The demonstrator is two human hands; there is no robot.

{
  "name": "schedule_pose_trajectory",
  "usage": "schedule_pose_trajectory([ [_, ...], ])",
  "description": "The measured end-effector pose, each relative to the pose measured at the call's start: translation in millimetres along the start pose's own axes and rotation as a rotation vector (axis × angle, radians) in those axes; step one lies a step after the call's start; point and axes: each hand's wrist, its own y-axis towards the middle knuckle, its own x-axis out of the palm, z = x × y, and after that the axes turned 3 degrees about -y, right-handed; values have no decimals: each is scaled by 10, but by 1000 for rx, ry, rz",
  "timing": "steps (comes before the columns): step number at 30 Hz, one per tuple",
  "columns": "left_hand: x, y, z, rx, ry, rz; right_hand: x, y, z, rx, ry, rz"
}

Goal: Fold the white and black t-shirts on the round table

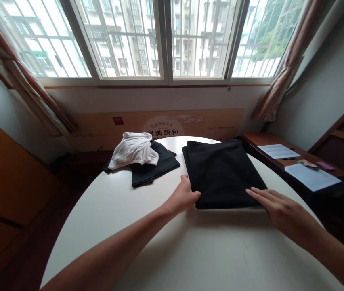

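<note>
A folded black cloth (220,173) lies in a rough square on the right part of the round white table (99,226). My left hand (185,195) grips its left front corner, with the thumb on top and the fingers curled at the edge. At the right front corner is my right hand (273,204), its fingers stretched out over the cloth and its thumb side hidden. The front edge of the cloth looks slightly raised off the table.
Left of the black cloth, a white garment (137,149) lies crumpled on dark folded clothing (156,167). A wooden side table (252,140) at the right bears papers (311,176) and a pen. Windows and curtains stand behind.
</note>
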Motion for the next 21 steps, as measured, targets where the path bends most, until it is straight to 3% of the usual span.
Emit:
schedule_pose_trajectory([
  [4,-7,-148,115,162,305,65,-34,-68,-129,19,0,-45],
  [7,31,-109,378,253,642,125,-182,265,-322,66,11,-79],
  [10,221,211,688,478,875,71,-141,819,-464,160,-47,-38],
  [12,409,562,802,606,936,-49,39,1126,-461,300,-100,-149],
  [14,561,958,803,590,1016,-118,264,1291,-393,411,-85,-334],
  [16,613,1334,733,458,1088,-116,445,1320,-308,458,-36,-454],
  [19,530,1759,656,241,1101,33,554,1250,-229,458,9,-469],
  [21,459,1907,672,174,1098,74,550,1211,-220,455,20,-465],
])
